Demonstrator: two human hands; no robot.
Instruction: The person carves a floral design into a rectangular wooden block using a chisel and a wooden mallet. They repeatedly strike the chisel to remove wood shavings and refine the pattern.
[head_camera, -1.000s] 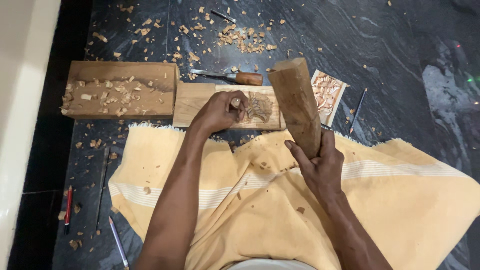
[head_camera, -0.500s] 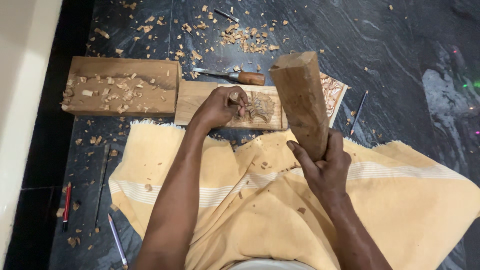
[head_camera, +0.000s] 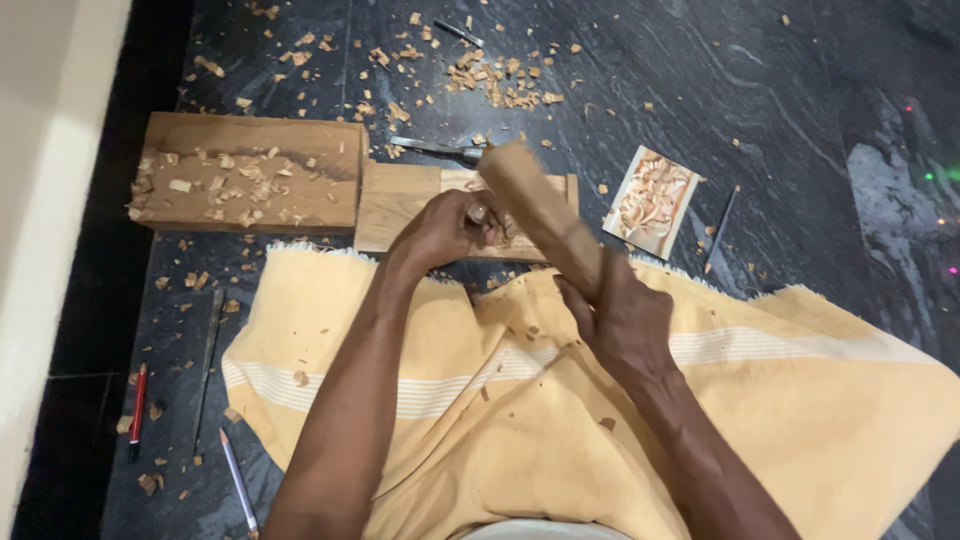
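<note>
My left hand (head_camera: 440, 230) is closed around a chisel handle (head_camera: 478, 213), held against a flat wooden panel (head_camera: 400, 200) with a carving on it. My right hand (head_camera: 620, 320) grips a thick wooden mallet (head_camera: 535, 210), which is swung down and blurred, its head over the chisel's end. The carved part of the panel is mostly hidden behind the hand and mallet. A yellow cloth (head_camera: 780, 420) covers my lap below both arms.
A larger wooden block (head_camera: 250, 185) strewn with shavings lies left of the panel. A small picture card (head_camera: 652, 200), a metal tool (head_camera: 430, 148), a thin rod (head_camera: 720, 230), a red pen (head_camera: 137, 410) and a pencil (head_camera: 238, 480) lie on the dark stone floor among wood chips (head_camera: 500, 80).
The mallet, upright a second ago, has swung down to the left onto the chisel end. My left hand has stayed on the panel.
</note>
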